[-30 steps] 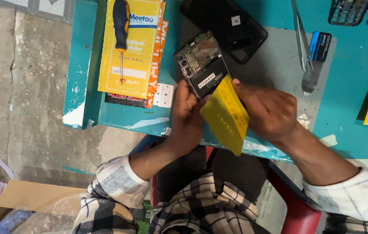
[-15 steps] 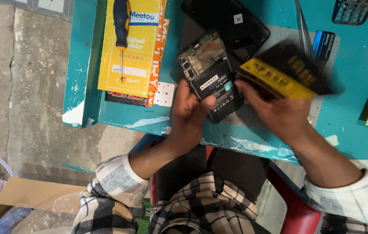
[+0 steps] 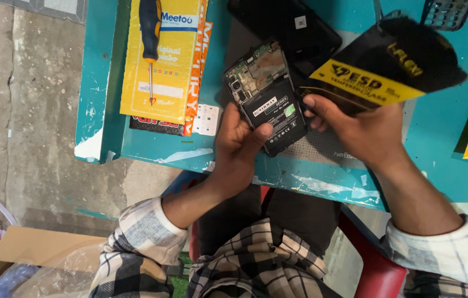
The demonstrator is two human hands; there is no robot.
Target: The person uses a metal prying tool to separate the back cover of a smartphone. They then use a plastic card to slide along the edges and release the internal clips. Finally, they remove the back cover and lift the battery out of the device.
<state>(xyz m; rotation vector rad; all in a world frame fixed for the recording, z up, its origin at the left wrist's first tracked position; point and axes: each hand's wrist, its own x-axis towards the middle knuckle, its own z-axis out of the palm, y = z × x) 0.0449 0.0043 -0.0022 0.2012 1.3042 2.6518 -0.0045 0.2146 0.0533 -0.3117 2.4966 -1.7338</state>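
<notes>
Teal paint, chipped along its near edge, covers the desk (image 3: pixel 134 146), which stands over a bare concrete floor (image 3: pixel 30 110) and serves as the landmark for everything else. A grey work mat (image 3: pixel 333 146) lies on the desk's middle, likely there to give small parts a soft, non-slip bed. At the desk's left end sits a stack of yellow packaging cards (image 3: pixel 162 60), and a screwdriver (image 3: pixel 150 33) with a blue and yellow handle rests on top of it, tip toward the person, so it seems parked within easy reach. A black back cover (image 3: pixel 294 27) lies at the desk's far side, set aside from the work.

Over the desk's near edge the opened phone (image 3: pixel 269 94) is held rear side up, its circuit board and black battery exposed. The left hand (image 3: pixel 239 146) cradles it from below, fingers closed round the lower body and the thumb pressed on the battery face; that grip probably steadies the phone and tilts it toward the camera.

Right of the phone, above the mat, the right hand (image 3: pixel 360 129) grips a black and yellow packet (image 3: pixel 383 66) between thumb and curled fingers, raised off the desk. The packet's far end is blurred. Both forearms come up from the desk's near side, sleeves in a pale check pushed back, wrists bent inward so the two hands nearly meet.
</notes>
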